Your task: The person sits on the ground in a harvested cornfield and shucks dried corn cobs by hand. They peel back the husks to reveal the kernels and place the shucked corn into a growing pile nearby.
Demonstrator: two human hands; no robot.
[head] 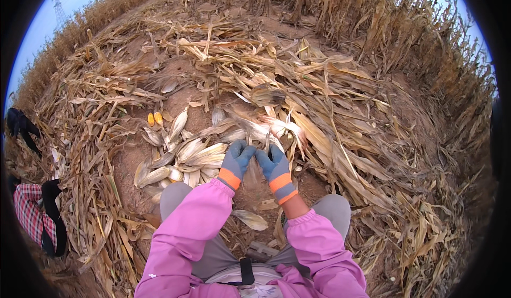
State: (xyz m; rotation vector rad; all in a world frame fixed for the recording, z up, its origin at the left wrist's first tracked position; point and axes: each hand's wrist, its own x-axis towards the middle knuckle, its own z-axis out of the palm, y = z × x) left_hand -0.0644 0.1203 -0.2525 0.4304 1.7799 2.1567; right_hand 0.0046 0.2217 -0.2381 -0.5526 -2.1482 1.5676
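Note:
My left hand (238,158) and my right hand (275,163) wear blue-and-grey work gloves with orange cuffs. They meet close together above the ground between my knees. Both pinch thin dry corn husk (250,138), with its ends poking up past the fingertips. Blurred pale husk (252,175) shows below, between the palms; whether it covers an ear cannot be made out. Just left of my left hand lies a pile of corn ears in their pale husks (203,154). Beyond my fingers, opened husks (289,127) rest on the stalks.
Two bare yellow corn ears (154,119) lie past the pile. Flattened dry corn stalks (339,114) spread ahead and right; more stalk litter (94,178) covers the left. Standing corn (383,18) borders the far side. A person in checked clothing (34,210) is at the left edge.

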